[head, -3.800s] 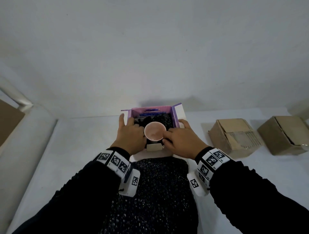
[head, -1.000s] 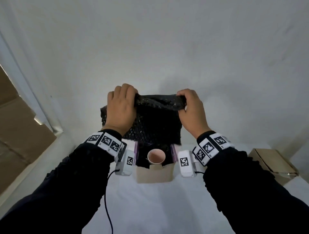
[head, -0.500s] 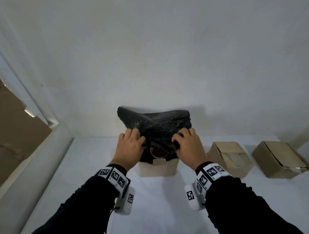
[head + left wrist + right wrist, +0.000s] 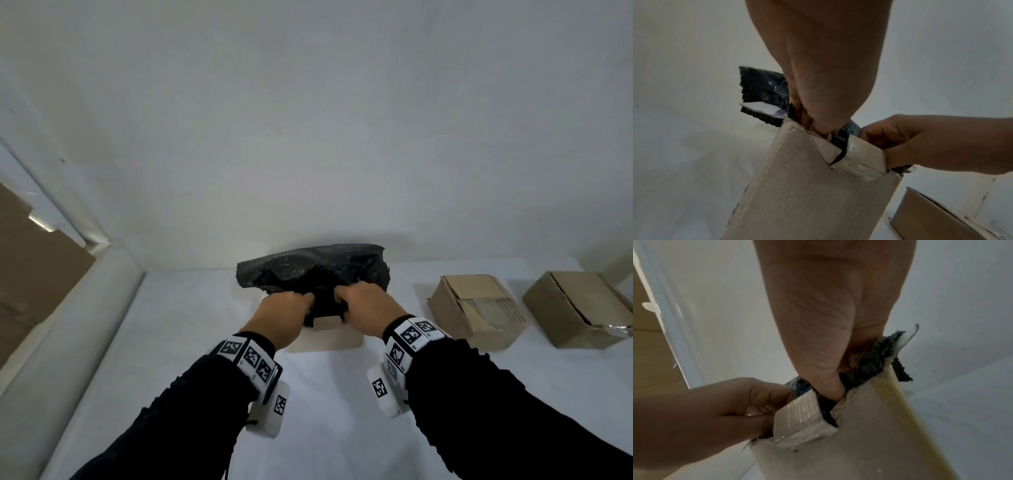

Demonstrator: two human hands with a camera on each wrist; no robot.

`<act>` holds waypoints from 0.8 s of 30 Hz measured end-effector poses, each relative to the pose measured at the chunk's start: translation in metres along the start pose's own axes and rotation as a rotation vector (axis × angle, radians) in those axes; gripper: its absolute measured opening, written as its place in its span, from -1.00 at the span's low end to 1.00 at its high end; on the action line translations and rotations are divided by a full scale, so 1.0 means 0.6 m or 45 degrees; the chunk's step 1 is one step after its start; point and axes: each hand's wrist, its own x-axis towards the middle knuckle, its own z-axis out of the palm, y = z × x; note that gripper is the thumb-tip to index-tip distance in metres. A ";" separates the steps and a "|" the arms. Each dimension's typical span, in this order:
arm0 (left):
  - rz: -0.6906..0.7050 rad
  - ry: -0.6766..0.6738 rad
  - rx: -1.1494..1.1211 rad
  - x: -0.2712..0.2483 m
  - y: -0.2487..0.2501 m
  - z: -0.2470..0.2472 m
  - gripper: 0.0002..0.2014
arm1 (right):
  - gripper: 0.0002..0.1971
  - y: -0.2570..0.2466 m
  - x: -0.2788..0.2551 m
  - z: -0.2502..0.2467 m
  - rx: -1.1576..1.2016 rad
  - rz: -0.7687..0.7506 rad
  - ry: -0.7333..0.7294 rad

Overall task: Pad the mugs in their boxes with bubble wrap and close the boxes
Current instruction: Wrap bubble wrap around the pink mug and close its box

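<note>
A sheet of black bubble wrap [image 4: 315, 272] bulges out of the top of the open cardboard mug box [image 4: 325, 337] at the middle of the white table. My left hand [image 4: 286, 310] and right hand [image 4: 361, 306] grip the wrap's near edge with curled fingers and push it down inside the front wall. In the left wrist view the left hand [image 4: 818, 129] reaches into the box [image 4: 807, 194] beside the wrap [image 4: 764, 84]. The right wrist view shows the right hand [image 4: 834, 386] pressed in behind a torn, taped flap of the box [image 4: 859, 443]. The wrap hides the mug.
Two brown cardboard boxes [image 4: 476, 308] [image 4: 579, 308] stand to the right on the white table [image 4: 325, 428]. A white padded rim [image 4: 68, 325] runs along the left side, with brown cardboard [image 4: 30, 267] beyond it. A white wall rises close behind the box.
My hands brought the bubble wrap down from chest height onto the box, covering the pink mug. Since half a second ago they have curled tighter and sunk into the opening.
</note>
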 end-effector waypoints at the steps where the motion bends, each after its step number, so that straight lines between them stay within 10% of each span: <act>1: 0.026 -0.015 0.023 -0.001 0.002 -0.002 -0.78 | -0.80 -0.002 0.001 -0.002 0.001 -0.003 -0.060; 13: 0.268 -0.088 0.093 -0.019 -0.007 0.040 -0.48 | -0.67 -0.023 -0.001 -0.022 -0.182 0.015 -0.508; 24: 0.293 -0.157 0.188 -0.038 -0.008 0.034 -0.70 | -0.61 -0.032 -0.033 0.020 -0.504 -0.149 -0.400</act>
